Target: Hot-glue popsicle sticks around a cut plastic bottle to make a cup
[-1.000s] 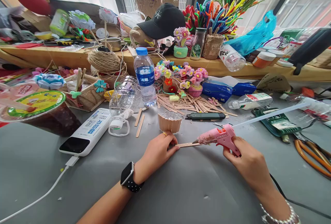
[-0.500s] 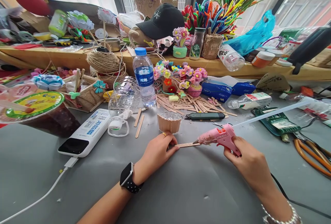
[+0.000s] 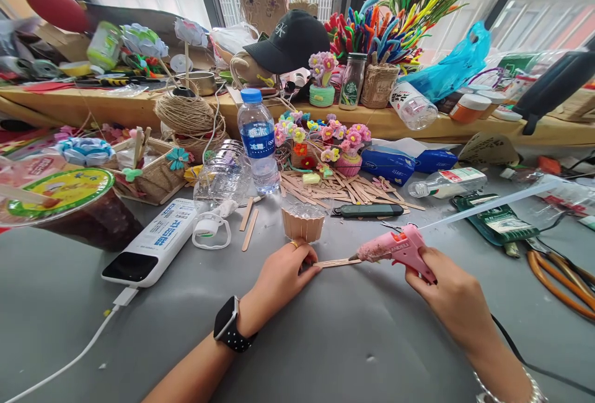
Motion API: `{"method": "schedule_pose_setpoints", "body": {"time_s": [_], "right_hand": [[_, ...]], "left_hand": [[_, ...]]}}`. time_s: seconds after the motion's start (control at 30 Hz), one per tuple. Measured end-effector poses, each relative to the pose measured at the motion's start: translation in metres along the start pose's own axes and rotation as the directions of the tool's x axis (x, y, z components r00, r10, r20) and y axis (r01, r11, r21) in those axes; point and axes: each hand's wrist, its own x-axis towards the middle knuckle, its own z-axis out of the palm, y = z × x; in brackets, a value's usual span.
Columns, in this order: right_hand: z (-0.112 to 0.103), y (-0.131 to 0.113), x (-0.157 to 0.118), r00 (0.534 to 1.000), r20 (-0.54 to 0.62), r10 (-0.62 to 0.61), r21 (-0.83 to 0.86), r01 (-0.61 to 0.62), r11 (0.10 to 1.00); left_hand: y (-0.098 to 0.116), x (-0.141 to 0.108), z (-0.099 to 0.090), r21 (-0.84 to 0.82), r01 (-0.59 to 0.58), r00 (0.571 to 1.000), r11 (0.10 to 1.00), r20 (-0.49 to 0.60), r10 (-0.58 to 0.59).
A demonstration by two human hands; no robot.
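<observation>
My left hand (image 3: pixel 286 271) is closed, pinching the left end of a wooden craft stick (image 3: pixel 341 262) low over the grey table. A line of glue shows along the stick's top. In my right hand (image 3: pixel 449 282) is a pink hot glue gun (image 3: pixel 395 248), gripped by its handle. Its nozzle touches or nearly touches the stick's right end, and a long clear glue stick (image 3: pixel 493 201) juts from its back. Just beyond my left hand stands a clear plastic cup (image 3: pixel 303 222) with craft sticks set side by side around it.
Behind the cup lie a pile of craft sticks (image 3: pixel 357 187) and a dark green utility knife (image 3: pixel 369 211). A water bottle (image 3: pixel 258 142) stands left of them. At left are a white power bank (image 3: pixel 155 245) and a lidded drink cup (image 3: pixel 88 217); orange-handled scissors (image 3: pixel 558 279) lie right.
The glue gun has shifted slightly to the right along the craft stick, and the glue line looks longer. My left hand keeps its place on the stick.
</observation>
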Motion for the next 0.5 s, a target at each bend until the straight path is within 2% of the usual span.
{"method": "schedule_pose_setpoints", "body": {"time_s": [0.5], "right_hand": [[0.0012,0.0063,-0.0027,1.0,0.027,-0.002,-0.013,0.003,1.0]], "left_hand": [[-0.0004,0.0001,-0.0002,0.0,0.002,1.0,1.0,0.012,-0.002]]}}
